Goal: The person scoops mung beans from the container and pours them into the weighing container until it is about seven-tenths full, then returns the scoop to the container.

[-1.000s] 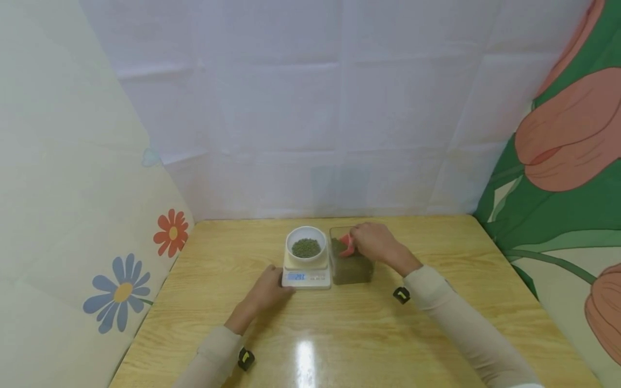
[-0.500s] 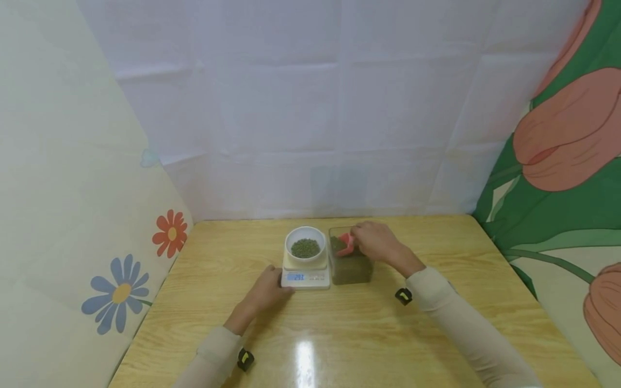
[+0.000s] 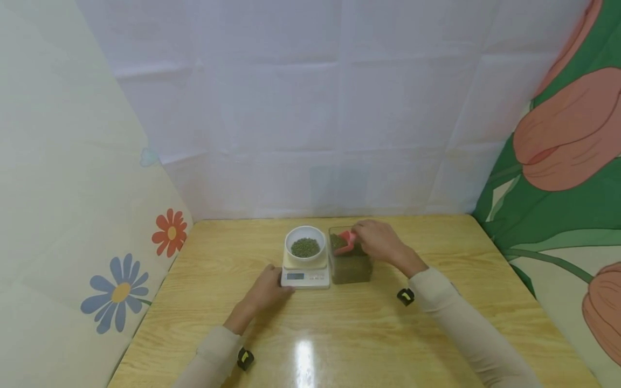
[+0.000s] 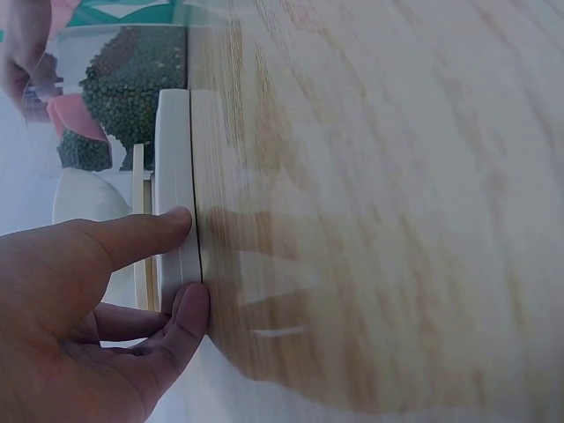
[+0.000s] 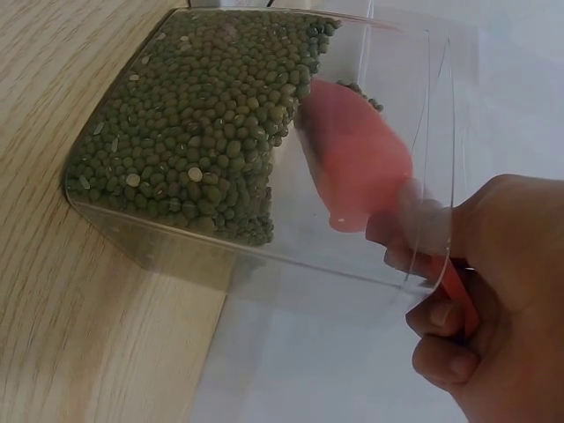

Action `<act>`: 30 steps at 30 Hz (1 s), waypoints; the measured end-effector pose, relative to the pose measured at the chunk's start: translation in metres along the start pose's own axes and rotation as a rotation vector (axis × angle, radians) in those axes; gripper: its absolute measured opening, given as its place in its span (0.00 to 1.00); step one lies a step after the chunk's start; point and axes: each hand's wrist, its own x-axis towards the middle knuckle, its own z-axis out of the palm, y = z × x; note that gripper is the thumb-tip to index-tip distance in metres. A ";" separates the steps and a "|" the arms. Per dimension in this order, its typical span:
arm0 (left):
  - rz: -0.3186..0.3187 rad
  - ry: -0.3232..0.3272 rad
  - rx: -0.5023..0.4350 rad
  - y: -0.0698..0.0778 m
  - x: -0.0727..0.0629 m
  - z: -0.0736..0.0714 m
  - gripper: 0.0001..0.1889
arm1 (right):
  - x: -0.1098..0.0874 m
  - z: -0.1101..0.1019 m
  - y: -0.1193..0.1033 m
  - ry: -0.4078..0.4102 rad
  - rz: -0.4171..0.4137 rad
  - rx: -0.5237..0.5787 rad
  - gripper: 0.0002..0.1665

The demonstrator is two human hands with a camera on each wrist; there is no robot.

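Observation:
A white kitchen scale (image 3: 306,280) carries a white bowl (image 3: 305,232) with green mung beans (image 3: 305,248) in it. My left hand (image 3: 266,291) grips the scale's near left corner, thumb and fingers around its edge in the left wrist view. To the scale's right stands a clear square container (image 3: 351,270), holding many mung beans (image 5: 203,132). My right hand (image 3: 380,242) holds a red scoop (image 5: 361,154) by its handle, fingers curled round it. The scoop's head is inside the container, its front lip at the beans' surface. Beans show in the scoop in the left wrist view.
Everything stands on a wood-grain table (image 3: 301,334). A white cloth backdrop (image 3: 271,134) hangs behind its far edge. Flower-printed panels rise on both sides, with a blue flower (image 3: 120,293) at left and pink tulips (image 3: 567,134) at right.
The scoop has tilted and risen slightly within the container, the right hand moving a little with it. The scale's blue display light has gone off. My left hand stays put.

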 end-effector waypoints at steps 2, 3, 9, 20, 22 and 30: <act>-0.004 0.000 0.001 -0.001 0.000 0.000 0.21 | -0.001 0.000 0.001 0.011 0.003 0.011 0.14; -0.005 0.000 0.001 -0.001 0.000 0.000 0.21 | -0.001 0.000 0.001 0.014 0.005 0.015 0.14; -0.004 0.003 -0.005 0.000 0.000 0.000 0.21 | -0.004 -0.001 0.004 0.028 0.016 0.032 0.12; -0.007 0.002 0.003 0.003 -0.001 -0.001 0.21 | -0.007 0.001 0.008 0.046 0.030 0.075 0.11; -0.006 0.001 0.005 0.003 -0.001 -0.001 0.21 | -0.008 0.001 0.008 0.050 0.029 0.083 0.11; 0.008 0.013 0.003 0.001 0.000 0.000 0.21 | -0.009 0.003 0.010 0.068 0.028 0.099 0.10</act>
